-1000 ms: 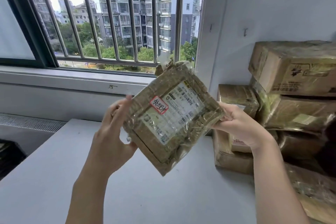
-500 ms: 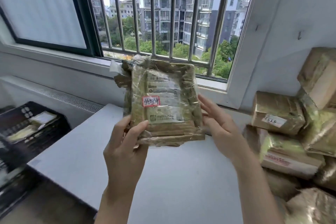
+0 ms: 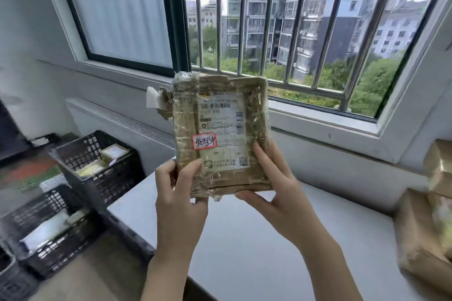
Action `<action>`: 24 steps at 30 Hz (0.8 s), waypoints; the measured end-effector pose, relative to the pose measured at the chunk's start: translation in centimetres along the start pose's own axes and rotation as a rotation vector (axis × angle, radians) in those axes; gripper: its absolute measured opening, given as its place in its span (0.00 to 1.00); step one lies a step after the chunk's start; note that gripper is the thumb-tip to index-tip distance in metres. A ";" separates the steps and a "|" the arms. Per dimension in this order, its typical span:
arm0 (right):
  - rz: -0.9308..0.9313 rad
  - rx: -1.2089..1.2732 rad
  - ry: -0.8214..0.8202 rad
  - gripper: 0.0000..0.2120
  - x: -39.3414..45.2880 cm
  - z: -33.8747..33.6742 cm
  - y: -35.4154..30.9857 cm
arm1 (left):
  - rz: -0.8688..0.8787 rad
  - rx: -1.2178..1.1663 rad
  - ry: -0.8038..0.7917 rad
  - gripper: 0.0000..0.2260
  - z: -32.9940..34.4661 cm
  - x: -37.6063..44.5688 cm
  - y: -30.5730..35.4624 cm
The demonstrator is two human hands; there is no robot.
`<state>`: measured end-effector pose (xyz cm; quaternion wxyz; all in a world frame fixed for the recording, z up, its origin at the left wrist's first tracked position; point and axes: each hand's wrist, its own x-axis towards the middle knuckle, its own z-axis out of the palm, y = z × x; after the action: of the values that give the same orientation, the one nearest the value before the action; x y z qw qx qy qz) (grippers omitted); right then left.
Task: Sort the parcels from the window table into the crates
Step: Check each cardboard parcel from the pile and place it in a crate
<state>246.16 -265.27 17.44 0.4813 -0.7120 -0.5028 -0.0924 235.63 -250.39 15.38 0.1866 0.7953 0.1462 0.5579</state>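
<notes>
Parcel (image 3: 221, 134) turned upright; crates (image 3: 97, 166) now left of it. Left hand (image 3: 181, 200) and right hand (image 3: 276, 193) pinch its bottom edge — slick tape, we could drop it.

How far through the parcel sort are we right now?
Partly done. Both black crates on the left, the upper crate and the lower crate, already hold a few parcels. In hand: one taped parcel with a red-bordered sticker, held upright over the table by the left hand and right hand. Left: at least the brown parcels stacked at the right edge.
</notes>
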 end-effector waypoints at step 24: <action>-0.196 0.053 -0.170 0.38 19.5 38.5 -2.7 | -0.546 0.289 -0.520 0.42 -15.5 10.0 -34.7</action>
<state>239.69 -223.00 11.02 0.4442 -0.6516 -0.6114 -0.0650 223.57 -213.09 12.47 0.2449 0.8600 0.3770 0.2415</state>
